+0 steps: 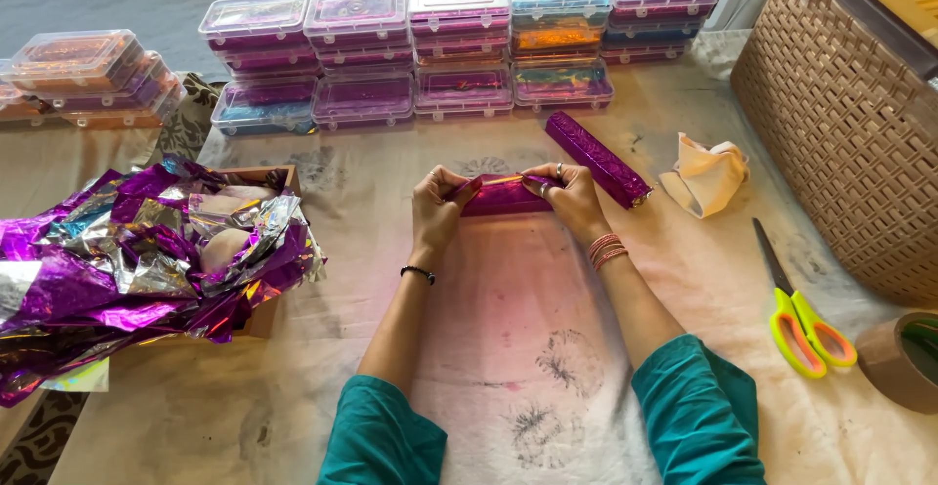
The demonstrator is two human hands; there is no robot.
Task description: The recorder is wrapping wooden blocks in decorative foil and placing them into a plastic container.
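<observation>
A long box half wrapped in shiny purple foil (504, 197) lies across the cloth-covered table (508, 348) in front of me. My left hand (437, 207) grips its left end, fingers curled over the foil. My right hand (570, 195), with a ring and red bangles, presses the foil down at its right end. A second, fully wrapped purple box (597, 159) lies slanted just behind my right hand.
Crumpled purple and silver foil sheets (137, 260) spill over a wooden box at left. Stacks of clear plastic cases (459, 50) line the back. A cream cloth (705, 174), yellow-handled scissors (799, 314), a brown tape roll (904, 360) and a woven basket (850, 133) sit at right.
</observation>
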